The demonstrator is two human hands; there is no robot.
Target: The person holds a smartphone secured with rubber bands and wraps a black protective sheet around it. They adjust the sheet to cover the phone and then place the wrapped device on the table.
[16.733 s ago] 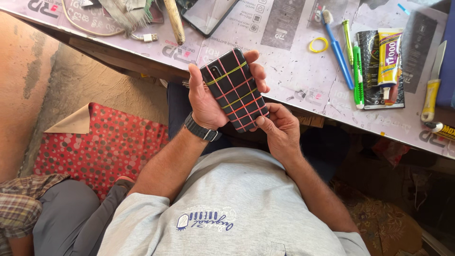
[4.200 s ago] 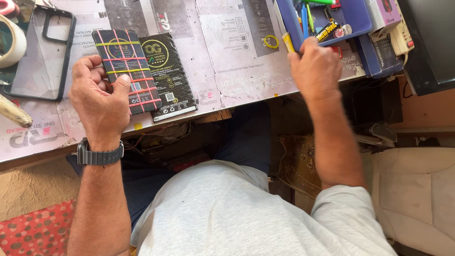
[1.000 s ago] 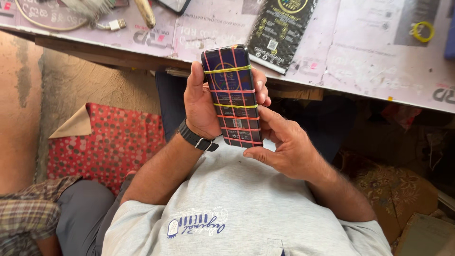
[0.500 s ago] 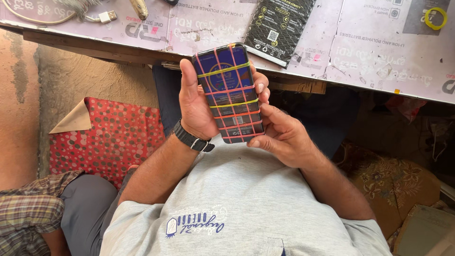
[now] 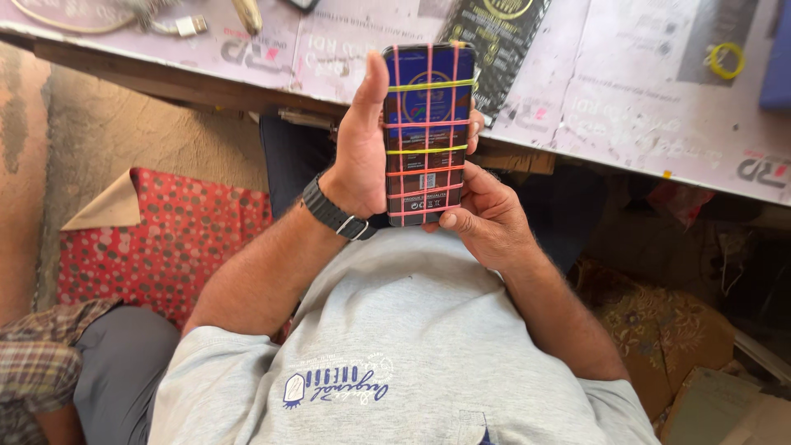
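Both hands hold a phone (image 5: 427,132) upright above the lap — crossed with pink and yellow rubber bands (image 5: 428,152). The left hand (image 5: 362,156) wraps its left edge, thumb raised; the right hand (image 5: 486,216) cups its lower end. Behind it lies the worktop (image 5: 626,99).

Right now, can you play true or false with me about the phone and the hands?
1. Both hands hold the phone. True: the left hand grips its side and the right hand holds its bottom end.
2. Rubber bands cross the phone. True.
3. The phone lies flat on the table. False: it is held up in front of the table's edge.
4. The watch is on the right wrist. False: it is on the left wrist.
5. A yellow ring lies on the table. True.
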